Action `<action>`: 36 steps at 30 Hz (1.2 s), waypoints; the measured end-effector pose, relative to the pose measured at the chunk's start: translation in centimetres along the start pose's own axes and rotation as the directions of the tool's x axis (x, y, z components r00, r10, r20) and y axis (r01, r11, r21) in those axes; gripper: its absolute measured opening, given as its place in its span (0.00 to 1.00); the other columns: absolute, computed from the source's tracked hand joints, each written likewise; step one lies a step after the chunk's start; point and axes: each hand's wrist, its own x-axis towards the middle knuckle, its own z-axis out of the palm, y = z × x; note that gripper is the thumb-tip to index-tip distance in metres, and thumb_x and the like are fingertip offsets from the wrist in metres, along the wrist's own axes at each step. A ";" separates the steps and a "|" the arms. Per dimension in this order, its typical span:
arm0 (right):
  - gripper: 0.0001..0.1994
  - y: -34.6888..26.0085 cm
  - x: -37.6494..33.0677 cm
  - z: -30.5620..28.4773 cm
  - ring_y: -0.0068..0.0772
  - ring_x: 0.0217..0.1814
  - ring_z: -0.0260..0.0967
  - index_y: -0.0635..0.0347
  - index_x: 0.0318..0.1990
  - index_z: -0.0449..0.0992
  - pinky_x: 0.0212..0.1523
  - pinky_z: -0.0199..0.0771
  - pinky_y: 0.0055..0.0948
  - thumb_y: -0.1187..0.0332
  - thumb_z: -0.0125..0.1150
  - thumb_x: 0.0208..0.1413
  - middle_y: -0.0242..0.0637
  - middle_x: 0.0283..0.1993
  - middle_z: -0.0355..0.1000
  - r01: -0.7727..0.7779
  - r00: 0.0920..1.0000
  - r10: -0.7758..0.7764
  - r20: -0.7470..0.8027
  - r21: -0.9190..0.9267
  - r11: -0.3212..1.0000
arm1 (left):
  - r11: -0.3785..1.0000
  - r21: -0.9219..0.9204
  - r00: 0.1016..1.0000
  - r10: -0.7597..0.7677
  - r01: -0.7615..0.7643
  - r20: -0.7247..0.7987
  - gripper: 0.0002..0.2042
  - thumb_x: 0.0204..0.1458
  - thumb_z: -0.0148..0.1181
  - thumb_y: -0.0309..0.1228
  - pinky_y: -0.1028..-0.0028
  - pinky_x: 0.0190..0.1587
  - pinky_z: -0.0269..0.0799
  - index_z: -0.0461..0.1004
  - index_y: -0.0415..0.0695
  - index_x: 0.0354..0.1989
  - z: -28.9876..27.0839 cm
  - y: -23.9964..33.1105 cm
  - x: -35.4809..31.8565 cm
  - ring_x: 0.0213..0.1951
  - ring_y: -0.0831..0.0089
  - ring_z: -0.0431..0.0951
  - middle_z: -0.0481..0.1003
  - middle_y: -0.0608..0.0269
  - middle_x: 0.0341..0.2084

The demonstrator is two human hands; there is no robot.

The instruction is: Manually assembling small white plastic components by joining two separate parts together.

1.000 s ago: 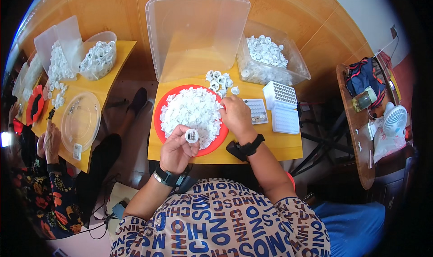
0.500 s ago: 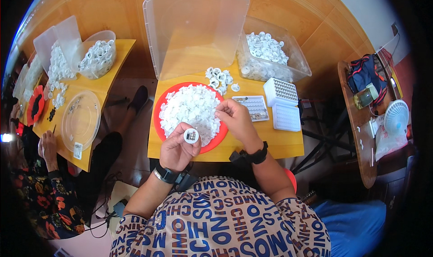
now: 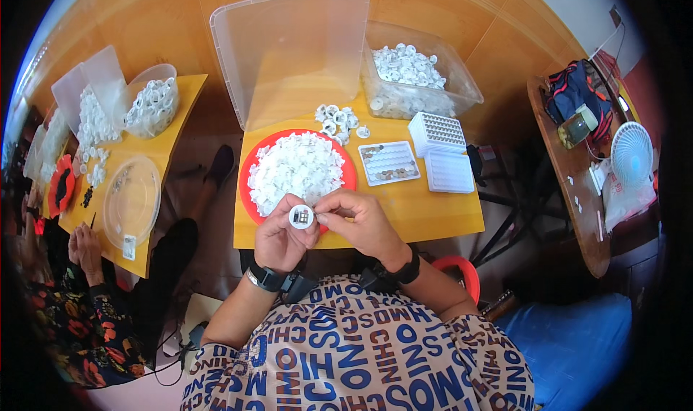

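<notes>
Between the fingers of my left hand (image 3: 280, 243) is a small round white plastic housing (image 3: 294, 225), its open face up with dark and metallic parts inside. My right hand (image 3: 364, 227) is pinched at the housing's right edge; whatever its fingertips hold is too small to make out. Just beyond my hands stands a red basin (image 3: 349, 171) heaped with small white pieces (image 3: 296, 167). To its right lies a white tray (image 3: 404, 152) with several small round metallic discs in it. Loose white ring-shaped parts (image 3: 336, 121) sit behind the basin.
A clear bin (image 3: 462, 95) of white parts stands at the back right, beside an upright translucent lid (image 3: 289, 57). White trays (image 3: 449, 171) are stacked at the table's right. At left, another person's hand (image 3: 86, 248) rests at a second table (image 3: 148, 256). A fan (image 3: 632, 153) stands far right.
My right hand has moved left and down from over the basin's right side to the housing in my left hand. The view has shifted slightly.
</notes>
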 end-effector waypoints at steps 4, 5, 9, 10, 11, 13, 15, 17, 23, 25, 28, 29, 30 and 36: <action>0.05 -0.1 -0.3 -0.2 0.20 0.35 0.73 0.67 0.38 0.76 0.37 0.74 0.21 0.76 0.61 0.54 0.33 0.35 0.75 0.053 0.998 -0.053 0.021 0.009 0.999 | 1.000 -0.019 0.996 0.004 -0.006 -0.086 0.09 0.56 0.50 0.32 0.73 0.32 0.69 0.67 0.40 0.40 0.4 -0.2 -0.5 0.31 0.65 0.75 0.75 0.53 0.32; 0.06 0.2 -0.3 -0.2 0.20 0.36 0.73 0.66 0.39 0.75 0.38 0.74 0.21 0.76 0.61 0.54 0.33 0.35 0.75 -0.018 0.999 0.015 0.039 0.083 0.996 | 1.000 -0.012 1.000 0.000 0.000 -0.027 0.09 0.56 0.50 0.33 0.72 0.32 0.68 0.67 0.39 0.39 0.4 -0.1 -0.5 0.31 0.65 0.74 0.75 0.52 0.32; 0.10 -0.4 -0.1 -0.1 0.20 0.40 0.71 0.64 0.44 0.75 0.42 0.72 0.21 0.75 0.61 0.54 0.33 0.38 0.74 -0.149 0.988 0.140 0.066 0.167 0.975 | 1.000 -0.004 1.000 0.002 -0.001 0.028 0.10 0.55 0.51 0.33 0.71 0.32 0.67 0.67 0.39 0.37 0.8 -0.2 -0.6 0.29 0.66 0.73 0.74 0.52 0.31; 0.10 -0.5 -0.2 -0.2 0.20 0.40 0.71 0.64 0.44 0.75 0.42 0.72 0.21 0.75 0.61 0.54 0.33 0.38 0.74 -0.145 0.989 0.137 0.059 0.170 0.975 | 1.000 -0.001 1.000 -0.005 0.005 0.031 0.10 0.55 0.51 0.33 0.71 0.32 0.67 0.67 0.39 0.37 0.9 -0.2 -0.6 0.29 0.66 0.73 0.74 0.52 0.31; 0.11 -0.5 -0.2 -0.2 0.19 0.40 0.71 0.64 0.45 0.75 0.43 0.72 0.21 0.75 0.61 0.54 0.33 0.38 0.74 -0.148 0.987 0.133 0.093 0.176 0.973 | 1.000 -0.004 0.998 -0.011 0.011 0.057 0.10 0.55 0.51 0.34 0.71 0.32 0.67 0.67 0.39 0.37 0.9 -0.2 -0.5 0.29 0.66 0.72 0.74 0.53 0.31; 0.11 -0.3 -0.3 -0.3 0.19 0.40 0.70 0.64 0.45 0.75 0.43 0.72 0.21 0.75 0.61 0.54 0.32 0.39 0.73 -0.150 0.984 0.128 0.126 0.185 0.971 | 1.000 -0.005 0.996 -0.019 0.019 0.083 0.10 0.55 0.51 0.34 0.71 0.32 0.66 0.67 0.38 0.36 1.1 -0.3 -0.5 0.29 0.67 0.72 0.73 0.53 0.30; 0.12 0.1 -0.3 -0.5 0.19 0.40 0.70 0.65 0.48 0.73 0.43 0.73 0.21 0.77 0.60 0.55 0.32 0.40 0.73 -0.066 0.989 0.042 0.140 0.169 0.983 | 1.000 -0.007 0.999 -0.004 0.004 0.033 0.10 0.55 0.51 0.34 0.72 0.31 0.65 0.67 0.38 0.36 1.3 -0.4 -0.5 0.29 0.67 0.71 0.72 0.53 0.29; 0.12 -0.2 -0.3 -0.8 0.19 0.40 0.70 0.65 0.47 0.74 0.42 0.73 0.21 0.78 0.60 0.55 0.32 0.39 0.72 -0.059 0.989 0.041 0.144 0.122 0.991 | 1.000 -0.003 0.999 -0.021 0.022 0.035 0.10 0.55 0.51 0.34 0.72 0.31 0.65 0.67 0.38 0.36 1.3 -0.4 -0.4 0.29 0.67 0.71 0.72 0.53 0.29; 0.08 -0.2 -0.4 -1.0 0.16 0.37 0.69 0.64 0.43 0.74 0.38 0.71 0.18 0.77 0.59 0.56 0.29 0.34 0.71 -0.072 0.991 0.058 0.121 0.116 0.991 | 0.999 -0.017 0.999 -0.043 0.044 0.022 0.10 0.55 0.50 0.33 0.70 0.35 0.68 0.67 0.39 0.37 1.2 -0.4 -0.3 0.32 0.66 0.72 0.73 0.54 0.30; 0.06 -0.1 -0.4 -1.1 0.15 0.35 0.68 0.64 0.41 0.74 0.36 0.70 0.17 0.77 0.58 0.56 0.28 0.32 0.71 -0.117 0.991 0.101 0.092 0.188 0.975 | 0.999 -0.035 0.999 -0.035 0.035 -0.005 0.09 0.55 0.50 0.33 0.69 0.36 0.69 0.67 0.39 0.38 1.2 -0.5 -0.3 0.33 0.66 0.73 0.73 0.54 0.30; 0.03 0.3 -0.3 -1.3 0.15 0.29 0.67 0.65 0.36 0.73 0.31 0.70 0.17 0.75 0.59 0.56 0.27 0.28 0.71 -0.139 0.990 0.137 0.023 0.227 0.964 | 0.999 -0.045 0.996 -0.018 0.014 -0.091 0.09 0.56 0.47 0.33 0.70 0.31 0.66 0.67 0.40 0.38 0.9 -0.5 -0.2 0.26 0.64 0.71 0.73 0.51 0.27; 0.04 0.2 -0.3 -1.3 0.15 0.29 0.66 0.65 0.37 0.73 0.32 0.69 0.16 0.75 0.58 0.57 0.27 0.29 0.70 -0.151 0.989 0.149 0.022 0.226 0.962 | 0.999 -0.030 0.994 -0.022 0.019 -0.105 0.09 0.56 0.47 0.32 0.70 0.32 0.66 0.67 0.40 0.38 0.9 -0.5 -0.2 0.26 0.64 0.71 0.73 0.51 0.27; 0.04 0.2 -0.3 -1.3 0.14 0.30 0.66 0.65 0.39 0.73 0.32 0.68 0.16 0.75 0.57 0.58 0.27 0.29 0.70 -0.163 0.987 0.162 0.022 0.225 0.961 | 1.000 -0.015 0.993 -0.025 0.023 -0.118 0.08 0.57 0.47 0.32 0.70 0.32 0.66 0.67 0.40 0.38 0.8 -0.5 -0.2 0.27 0.64 0.71 0.73 0.51 0.27; 0.08 0.2 -0.1 -1.0 0.15 0.31 0.67 0.66 0.44 0.73 0.35 0.70 0.16 0.75 0.56 0.58 0.29 0.31 0.72 -0.156 0.985 0.169 -0.028 0.256 0.954 | 0.997 -0.065 0.998 -0.053 0.050 -0.041 0.09 0.55 0.49 0.29 0.71 0.44 0.71 0.68 0.37 0.39 0.4 -0.3 -0.1 0.38 0.66 0.75 0.73 0.54 0.33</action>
